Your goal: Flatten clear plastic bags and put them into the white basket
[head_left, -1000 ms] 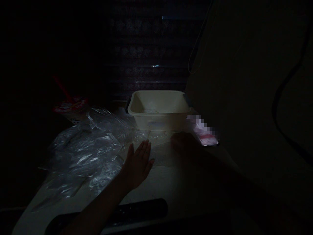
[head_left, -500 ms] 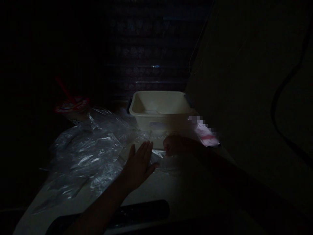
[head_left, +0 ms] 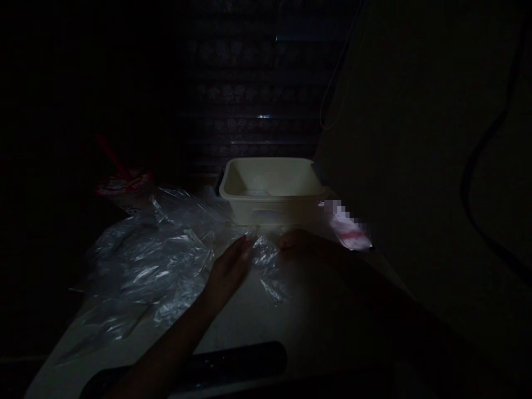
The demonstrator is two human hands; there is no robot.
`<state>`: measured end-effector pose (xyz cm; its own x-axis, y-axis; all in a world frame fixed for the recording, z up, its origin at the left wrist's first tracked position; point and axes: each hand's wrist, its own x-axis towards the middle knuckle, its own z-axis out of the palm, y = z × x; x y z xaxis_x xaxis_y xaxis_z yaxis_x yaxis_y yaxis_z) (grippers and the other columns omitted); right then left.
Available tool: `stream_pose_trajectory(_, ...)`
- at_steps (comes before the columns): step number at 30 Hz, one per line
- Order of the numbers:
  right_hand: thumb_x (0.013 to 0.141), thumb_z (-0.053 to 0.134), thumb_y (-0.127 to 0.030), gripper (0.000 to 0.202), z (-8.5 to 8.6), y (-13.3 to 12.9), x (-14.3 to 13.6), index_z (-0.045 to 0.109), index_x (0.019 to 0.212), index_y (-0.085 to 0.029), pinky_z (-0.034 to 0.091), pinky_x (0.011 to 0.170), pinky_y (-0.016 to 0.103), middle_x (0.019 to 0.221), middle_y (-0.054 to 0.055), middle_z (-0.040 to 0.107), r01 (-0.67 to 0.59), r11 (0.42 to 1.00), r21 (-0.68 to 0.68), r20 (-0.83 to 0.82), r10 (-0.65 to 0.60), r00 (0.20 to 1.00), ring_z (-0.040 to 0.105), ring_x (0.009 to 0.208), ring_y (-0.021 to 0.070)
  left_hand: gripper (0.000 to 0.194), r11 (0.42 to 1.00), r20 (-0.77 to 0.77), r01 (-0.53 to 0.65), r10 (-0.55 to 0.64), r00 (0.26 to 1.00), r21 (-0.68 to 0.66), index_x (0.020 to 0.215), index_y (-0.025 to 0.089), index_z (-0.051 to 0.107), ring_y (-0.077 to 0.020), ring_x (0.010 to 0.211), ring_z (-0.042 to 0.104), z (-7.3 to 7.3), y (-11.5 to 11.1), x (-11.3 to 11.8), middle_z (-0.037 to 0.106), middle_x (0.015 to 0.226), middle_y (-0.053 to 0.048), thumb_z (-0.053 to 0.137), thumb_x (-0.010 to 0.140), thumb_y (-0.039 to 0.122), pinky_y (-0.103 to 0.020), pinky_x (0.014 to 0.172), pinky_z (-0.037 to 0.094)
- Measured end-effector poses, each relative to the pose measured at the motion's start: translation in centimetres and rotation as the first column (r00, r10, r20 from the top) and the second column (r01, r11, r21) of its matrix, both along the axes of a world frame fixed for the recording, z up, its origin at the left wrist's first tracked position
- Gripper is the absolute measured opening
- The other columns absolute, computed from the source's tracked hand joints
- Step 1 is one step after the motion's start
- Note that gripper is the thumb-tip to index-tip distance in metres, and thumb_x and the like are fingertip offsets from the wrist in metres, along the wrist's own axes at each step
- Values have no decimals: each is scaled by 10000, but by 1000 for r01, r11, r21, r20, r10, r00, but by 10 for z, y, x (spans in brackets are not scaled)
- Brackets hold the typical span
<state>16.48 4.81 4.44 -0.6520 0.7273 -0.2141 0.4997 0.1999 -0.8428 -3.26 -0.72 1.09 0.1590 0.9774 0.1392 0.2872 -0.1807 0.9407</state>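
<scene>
A small crinkled clear plastic bag [head_left: 266, 254] stands between my hands on the pale tabletop [head_left: 245, 327], in front of a cream tub [head_left: 270, 209]. My left hand [head_left: 228, 269] is beside the bag's left side, fingers stretched forward and somewhat blurred, holding nothing that I can see. On the other side, my right hand [head_left: 297, 243] has its fingers closed at the bag's upper edge; deep shadow hides much of it. A large loose heap of clear plastic bags [head_left: 153, 271] lies to the left of my left hand.
A cup with a red patterned lid [head_left: 124, 183] and red straw stands at the back left. The tub has dark handles. Right of it lies a pink and white packet [head_left: 351, 233]. A long black object [head_left: 236, 359] crosses the near edge. The room is very dark.
My left hand has lifted from lying flat on the plastic and turned onto its side. The small bag has bunched upward between my hands. My right hand stays near the same spot.
</scene>
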Motion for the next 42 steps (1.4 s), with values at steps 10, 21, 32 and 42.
stream_pose_trajectory(10, 624, 524, -271, 152, -22, -22, -15, 544, 629, -120, 301, 411, 173, 446, -54, 436, 386, 901, -197, -189, -421, 887, 394, 413, 53, 191, 926, 291, 81, 33, 956, -369, 642, 145, 597, -110, 567, 528, -1, -1, 12, 572, 571, 9, 589, 640, 336, -214, 550, 400)
stream_pose_trajectory(21, 654, 509, -310, 204, -23, -28, -15, 507, 573, -123, 362, 416, 180, 467, -30, 492, 279, 936, -217, -274, -332, 902, 469, 424, 70, 170, 934, 281, 32, 74, 957, -356, 724, 152, 619, -105, 488, 527, 2, 1, 11, 599, 569, 12, 577, 630, 287, -196, 449, 394)
stream_pose_trajectory(32, 663, 477, -248, 164, -26, -28, -15, 478, 547, -132, 351, 392, 174, 419, -42, 484, 258, 941, -217, -358, -323, 876, 451, 372, 59, 132, 907, 417, 116, 70, 906, -404, 659, 141, 557, -107, 448, 545, 0, -1, 9, 586, 537, 11, 562, 658, 273, -206, 440, 420)
stream_pose_trajectory(42, 581, 512, -232, 162, -31, -25, -15, 595, 679, -133, 354, 389, 181, 411, -43, 495, 322, 860, -396, -382, -473, 794, 464, 379, 70, 98, 950, 366, 35, 85, 927, -310, 649, 162, 622, -94, 488, 506, 1, 1, 9, 589, 599, 20, 569, 568, 181, -192, 455, 379)
